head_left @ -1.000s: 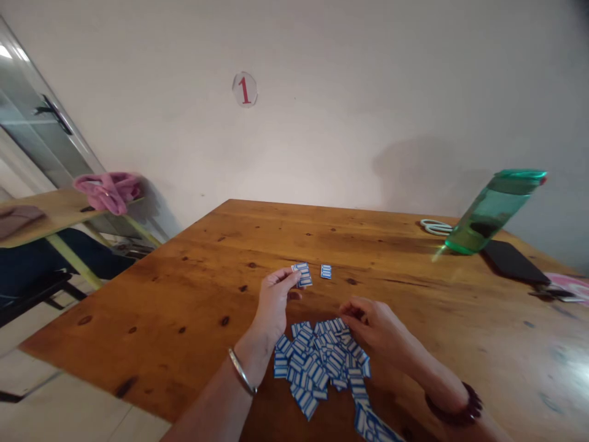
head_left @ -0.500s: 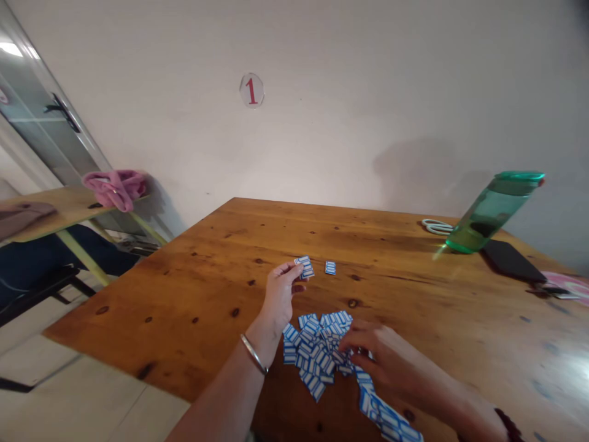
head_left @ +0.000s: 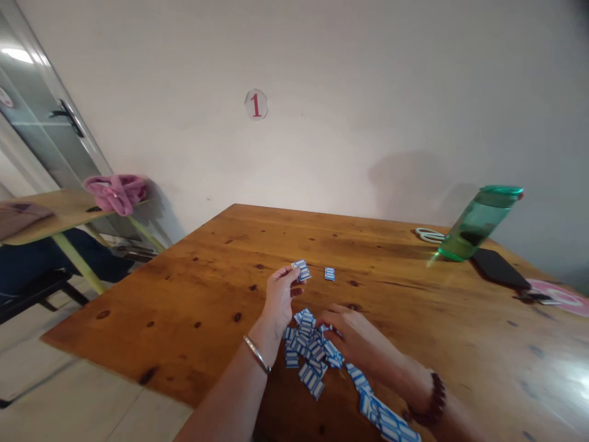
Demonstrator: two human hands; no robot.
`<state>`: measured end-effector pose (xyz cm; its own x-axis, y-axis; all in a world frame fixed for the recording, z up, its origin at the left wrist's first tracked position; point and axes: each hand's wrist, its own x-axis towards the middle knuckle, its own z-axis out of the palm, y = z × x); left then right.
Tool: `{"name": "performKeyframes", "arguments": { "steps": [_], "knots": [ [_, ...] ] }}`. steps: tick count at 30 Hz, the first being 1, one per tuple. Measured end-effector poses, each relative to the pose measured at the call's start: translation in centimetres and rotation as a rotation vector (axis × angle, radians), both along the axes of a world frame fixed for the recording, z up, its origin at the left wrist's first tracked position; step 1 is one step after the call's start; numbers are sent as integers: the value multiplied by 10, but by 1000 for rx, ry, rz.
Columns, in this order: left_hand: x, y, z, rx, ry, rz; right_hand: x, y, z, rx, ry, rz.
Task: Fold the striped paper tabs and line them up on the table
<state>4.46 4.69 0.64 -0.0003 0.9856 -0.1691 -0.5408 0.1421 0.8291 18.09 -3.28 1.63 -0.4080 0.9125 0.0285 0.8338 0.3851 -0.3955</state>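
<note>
at the lower centre of the frame, the left hand [head_left: 279,299] pinches cards [head_left: 302,270] between thumb and fingers. the right hand [head_left: 352,331] curls its fingers over the card pile [head_left: 304,344]; whether they grasp one, i cannot tell. another card [head_left: 330,274] lies below the frame's middle.

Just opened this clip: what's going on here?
A person sits or stands at a wooden table. The left hand holds a few small blue-and-white cards up off it. The right hand is over the near-side pile of similar cards, its grip unclear. A line of cards trails toward the person, and a small card or stack lies apart, beyond the pile.
</note>
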Motion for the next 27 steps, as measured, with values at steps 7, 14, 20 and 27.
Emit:
{"name": "performKeyframes", "arguments": {
  "steps": [7,14,20,27],
  "knots": [
    [-3,2,0,-3,-17,13,-25,2,-2,54,-172,196],
    [-3,2,2,-8,-34,10,-33,-20,-18,137,-260,215],
    [-4,1,2,-12,-39,8,-39,-33,-22,67,-228,248],
    [-3,1,1,-15,-27,9,0,-25,8,60,-57,49]
  ]
}}
